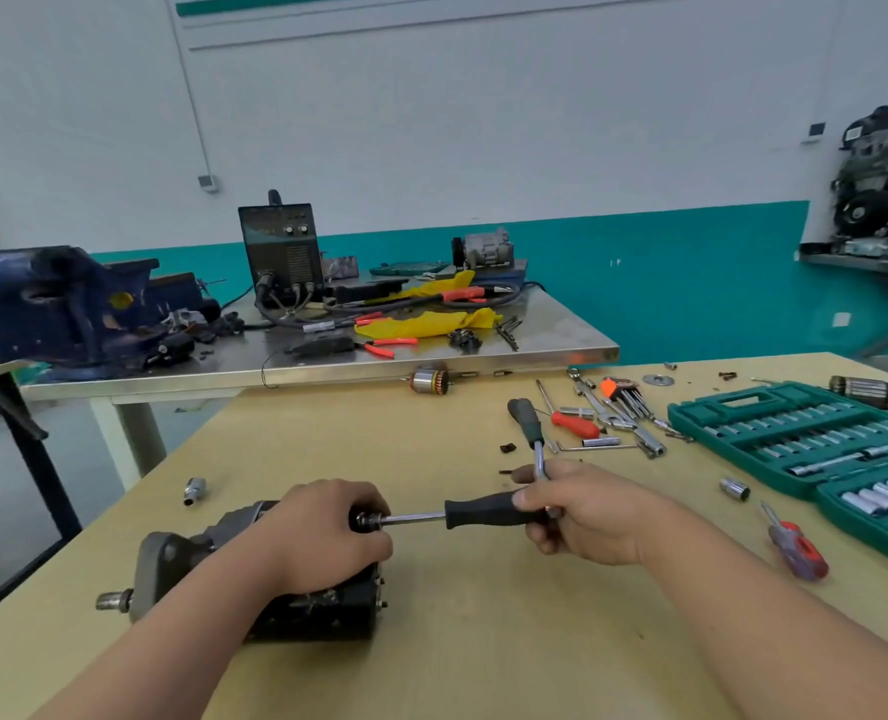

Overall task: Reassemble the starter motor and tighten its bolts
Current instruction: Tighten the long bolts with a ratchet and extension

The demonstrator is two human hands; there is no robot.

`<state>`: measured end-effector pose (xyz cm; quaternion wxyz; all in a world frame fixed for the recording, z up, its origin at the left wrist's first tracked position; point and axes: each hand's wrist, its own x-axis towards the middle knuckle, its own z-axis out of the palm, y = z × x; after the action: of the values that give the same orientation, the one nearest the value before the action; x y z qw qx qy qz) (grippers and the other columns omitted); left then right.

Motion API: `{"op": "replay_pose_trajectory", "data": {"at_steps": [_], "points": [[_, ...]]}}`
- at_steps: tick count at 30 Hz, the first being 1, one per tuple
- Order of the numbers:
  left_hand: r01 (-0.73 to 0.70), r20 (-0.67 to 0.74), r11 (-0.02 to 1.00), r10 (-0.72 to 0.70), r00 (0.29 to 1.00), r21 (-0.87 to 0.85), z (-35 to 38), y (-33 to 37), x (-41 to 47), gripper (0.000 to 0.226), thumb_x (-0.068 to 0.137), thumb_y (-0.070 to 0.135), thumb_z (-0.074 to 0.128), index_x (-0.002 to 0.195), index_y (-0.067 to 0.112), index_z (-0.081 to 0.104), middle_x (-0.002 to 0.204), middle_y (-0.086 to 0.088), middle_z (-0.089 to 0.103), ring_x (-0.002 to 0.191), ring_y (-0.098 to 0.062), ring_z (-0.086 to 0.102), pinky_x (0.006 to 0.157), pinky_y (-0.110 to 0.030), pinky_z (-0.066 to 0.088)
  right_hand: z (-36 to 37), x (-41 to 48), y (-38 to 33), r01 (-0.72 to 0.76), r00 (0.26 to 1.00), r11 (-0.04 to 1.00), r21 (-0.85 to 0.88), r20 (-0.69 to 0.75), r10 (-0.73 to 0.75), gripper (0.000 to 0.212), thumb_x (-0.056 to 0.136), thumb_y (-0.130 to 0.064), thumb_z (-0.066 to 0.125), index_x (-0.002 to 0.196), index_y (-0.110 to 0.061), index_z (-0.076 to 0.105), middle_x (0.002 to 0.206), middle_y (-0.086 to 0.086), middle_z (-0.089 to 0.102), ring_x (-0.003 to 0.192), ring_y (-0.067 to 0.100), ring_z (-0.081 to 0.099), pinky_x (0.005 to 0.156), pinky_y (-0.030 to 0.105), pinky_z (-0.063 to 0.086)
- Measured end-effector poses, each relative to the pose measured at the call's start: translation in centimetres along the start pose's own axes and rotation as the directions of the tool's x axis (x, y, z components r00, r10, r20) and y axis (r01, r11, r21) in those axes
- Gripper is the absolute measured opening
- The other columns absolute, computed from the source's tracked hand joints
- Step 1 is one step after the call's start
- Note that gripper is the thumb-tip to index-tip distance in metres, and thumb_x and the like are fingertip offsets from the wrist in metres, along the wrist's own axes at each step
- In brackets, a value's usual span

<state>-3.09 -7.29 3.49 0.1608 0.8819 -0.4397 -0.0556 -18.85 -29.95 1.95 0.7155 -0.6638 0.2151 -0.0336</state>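
The dark starter motor (296, 610) lies on its side on the wooden table (483, 641), its shaft end (113, 600) pointing left. My left hand (327, 537) rests on top of the motor body and grips its right end, where the socket tip meets it. A black-handled socket driver (483, 514) runs level from that end to the right. My right hand (587, 511) is closed around the driver's handle end and around the head of a ratchet (533, 433) with a dark green handle that angles up and away.
A green socket set case (816, 444) lies open at the right. A red-handled screwdriver (795, 550), loose sockets (735, 489), hex keys (624, 394) and wrenches lie around it. An armature (430, 380) sits at the far edge. A steel bench (327, 356) with a blue vise (57, 304) stands behind.
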Motion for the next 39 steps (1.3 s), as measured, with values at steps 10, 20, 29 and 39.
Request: {"op": "replay_pose_trajectory", "data": {"at_steps": [10, 20, 29, 39], "points": [[-0.028, 0.006, 0.994, 0.027, 1.000, 0.107, 1.0, 1.8, 2.5, 0.027, 0.089, 0.049, 0.048, 0.116, 0.047, 0.053, 0.097, 0.008, 0.047, 0.103, -0.021, 0.041, 0.085, -0.036, 0.036, 0.2, -1.1, 0.2, 0.087, 0.969, 0.990, -0.114, -0.220, -0.111, 0.015, 0.096, -0.022, 0.058, 0.094, -0.008, 0.060, 0.072, 0.009, 0.060, 0.045, 0.014, 0.046, 0.048, 0.028, 0.041], [-0.103, 0.013, 0.975, 0.103, 0.995, 0.197, 1.0, 1.8, 2.5, 0.040, 0.087, 0.049, 0.046, 0.127, 0.041, 0.050, 0.115, 0.008, 0.052, 0.112, -0.018, 0.037, 0.090, -0.038, 0.032, -0.4, 0.1, -0.3, 0.050, 0.966, 0.973, -0.225, -0.237, -0.105, 0.025, 0.094, -0.027, 0.061, 0.111, -0.010, 0.053, 0.080, 0.010, 0.064, 0.047, 0.015, 0.054, 0.049, 0.029, 0.047], [-0.083, -0.026, 0.989, 0.087, 0.996, 0.119, 1.2, 1.8, 2.0, 0.036, 0.086, 0.045, 0.052, 0.122, 0.039, 0.047, 0.088, 0.023, 0.038, 0.096, -0.010, 0.030, 0.084, -0.032, 0.028, -1.2, 0.3, -0.9, 0.065, 0.990, 0.977, -0.203, -0.111, -0.089, 0.020, 0.094, -0.020, 0.063, 0.111, -0.016, 0.054, 0.090, 0.012, 0.063, 0.053, 0.016, 0.056, 0.051, 0.028, 0.049], [-0.074, 0.014, 0.984, 0.073, 0.997, 0.160, 1.2, 2.0, 1.6, 0.038, 0.087, 0.047, 0.045, 0.124, 0.041, 0.049, 0.095, 0.016, 0.047, 0.102, -0.014, 0.033, 0.086, -0.034, 0.029, -0.9, -0.5, 0.1, 0.072, 0.986, 0.976, -0.204, -0.131, -0.100, 0.018, 0.098, -0.015, 0.056, 0.113, -0.010, 0.048, 0.073, 0.011, 0.061, 0.045, 0.014, 0.049, 0.044, 0.027, 0.046]]}}
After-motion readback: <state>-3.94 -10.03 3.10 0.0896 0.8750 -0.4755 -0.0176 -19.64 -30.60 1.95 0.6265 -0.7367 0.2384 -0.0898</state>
